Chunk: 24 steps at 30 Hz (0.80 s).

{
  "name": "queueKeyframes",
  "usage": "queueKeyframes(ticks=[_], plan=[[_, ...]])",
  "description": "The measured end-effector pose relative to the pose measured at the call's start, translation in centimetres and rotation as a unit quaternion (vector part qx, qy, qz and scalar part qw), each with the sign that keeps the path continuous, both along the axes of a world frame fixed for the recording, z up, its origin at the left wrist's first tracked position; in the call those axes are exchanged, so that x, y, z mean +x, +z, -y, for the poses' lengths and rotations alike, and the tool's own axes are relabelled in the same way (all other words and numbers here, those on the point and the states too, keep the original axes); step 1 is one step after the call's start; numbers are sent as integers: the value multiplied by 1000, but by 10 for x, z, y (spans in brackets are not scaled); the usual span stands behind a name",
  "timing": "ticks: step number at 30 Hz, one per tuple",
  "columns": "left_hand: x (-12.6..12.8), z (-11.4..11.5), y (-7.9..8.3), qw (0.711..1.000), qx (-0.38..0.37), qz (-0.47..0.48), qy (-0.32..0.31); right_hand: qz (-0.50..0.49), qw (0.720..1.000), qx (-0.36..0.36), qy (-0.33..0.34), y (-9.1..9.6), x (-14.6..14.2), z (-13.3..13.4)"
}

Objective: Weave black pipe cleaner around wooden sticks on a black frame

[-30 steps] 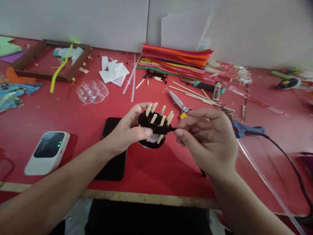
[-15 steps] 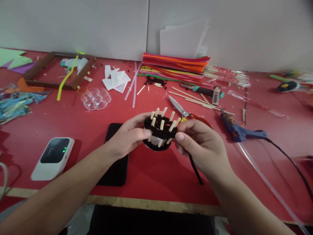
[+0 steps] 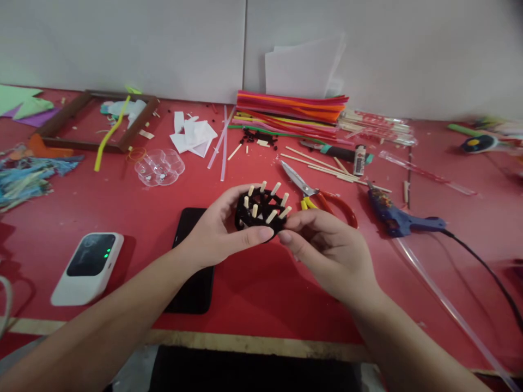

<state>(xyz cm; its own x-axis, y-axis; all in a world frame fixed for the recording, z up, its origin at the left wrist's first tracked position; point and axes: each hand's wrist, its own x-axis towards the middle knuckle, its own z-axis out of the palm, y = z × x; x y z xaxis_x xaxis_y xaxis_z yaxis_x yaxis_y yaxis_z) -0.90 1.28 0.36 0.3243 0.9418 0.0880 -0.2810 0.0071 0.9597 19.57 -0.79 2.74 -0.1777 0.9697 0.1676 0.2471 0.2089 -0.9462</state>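
A small round craft piece point(image 3: 261, 209), black pipe cleaner woven around several short upright wooden sticks, is held above the red table point(image 3: 253, 283). My left hand point(image 3: 220, 231) cups it from the left with the thumb pressed along its near side. My right hand point(image 3: 327, 247) pinches the piece's right near edge between thumb and fingers. The loose end of the black pipe cleaner is hidden under my right hand.
A black phone point(image 3: 192, 261) lies under my left wrist, a white device point(image 3: 87, 267) with green lights further left. Scissors point(image 3: 314, 190), a blue glue gun point(image 3: 400, 218) with its cord, wooden sticks, a stack of coloured pipe cleaners point(image 3: 290, 109), a clear plastic tray point(image 3: 159, 166) and a wooden frame point(image 3: 93, 120) lie behind.
My right hand has moved in from pulling the pipe cleaner's end out to the right and now pinches the piece's edge. The piece has tilted flatter and the trailing black end has gone out of sight.
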Motion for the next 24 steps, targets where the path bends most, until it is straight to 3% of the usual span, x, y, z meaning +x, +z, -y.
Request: queueKeyframes(ticks=[4,7,9,12,19,24], plan=[[2,0,5,999,47,0,27,71,987,141,-24,-3,3,-1],[3,0,7,998,53,-18,42,145,941,301,-53,-3,6,-4],[3,1,7,997,59,-26,51,176,913,361,-66,-3,7,-5],[3,2,7,995,72,-28,62,200,904,369,-76,-3,7,-7],[4,3,10,996,60,-34,59,182,918,348,-54,-2,7,-6],[5,1,6,987,53,-85,122,165,923,347,-24,1,4,-4]])
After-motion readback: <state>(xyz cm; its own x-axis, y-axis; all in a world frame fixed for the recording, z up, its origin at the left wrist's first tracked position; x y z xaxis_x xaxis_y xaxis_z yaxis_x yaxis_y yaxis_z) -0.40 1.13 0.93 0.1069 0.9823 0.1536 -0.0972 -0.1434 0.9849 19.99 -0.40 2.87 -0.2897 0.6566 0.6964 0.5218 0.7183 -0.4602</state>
